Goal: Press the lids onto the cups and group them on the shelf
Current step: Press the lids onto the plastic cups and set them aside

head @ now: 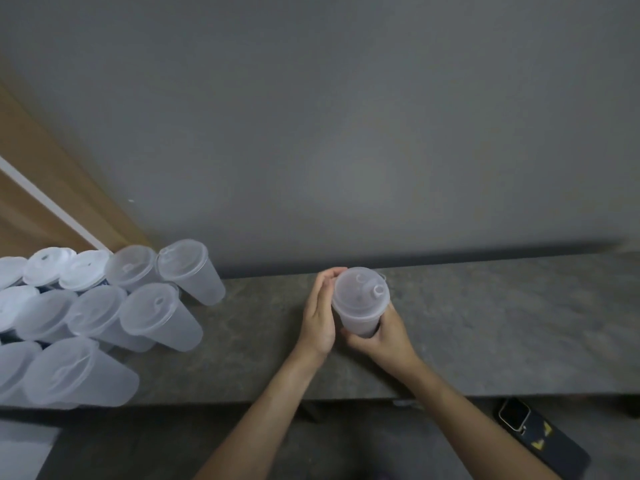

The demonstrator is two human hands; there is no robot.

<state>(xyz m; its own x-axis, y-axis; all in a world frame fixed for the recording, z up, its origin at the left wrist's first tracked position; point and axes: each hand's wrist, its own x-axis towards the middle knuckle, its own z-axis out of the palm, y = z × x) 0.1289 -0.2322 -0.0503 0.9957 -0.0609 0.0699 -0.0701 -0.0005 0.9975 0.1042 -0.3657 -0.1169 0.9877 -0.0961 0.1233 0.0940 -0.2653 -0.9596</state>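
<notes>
Your right hand (384,336) is clamped on the lower body of the cup (358,323), with the fingers and thumb curled around it. This grip holds the cup over the shelf (485,323), and I cannot tell if the base touches the surface. The lid (360,291) sits on the rim, directly above the grip. Your left hand (320,313) holds nothing: its fingers are straight and together, and the palm lies flat against the side of the lid, just left of the grip.

I judge that you are seating the lid now, and the picture does not show if it is closed all around. A push from the side alone will probably not close it. Bring the flat left palm on top of the lid and press downward, then go around the edge. The wall of the cup looks thin, so do not squeeze hard with the right hand, otherwise the rim may become oval and the lid may jump off. It can help to rest the base on the shelf while you press.

Both forearms come up from below and meet at the cup. The left hand stands on its edge, fingertips pointing away from you.

The lidded cups (104,313) stand close together well to the left of the grip, and this cup should join them after
</notes>
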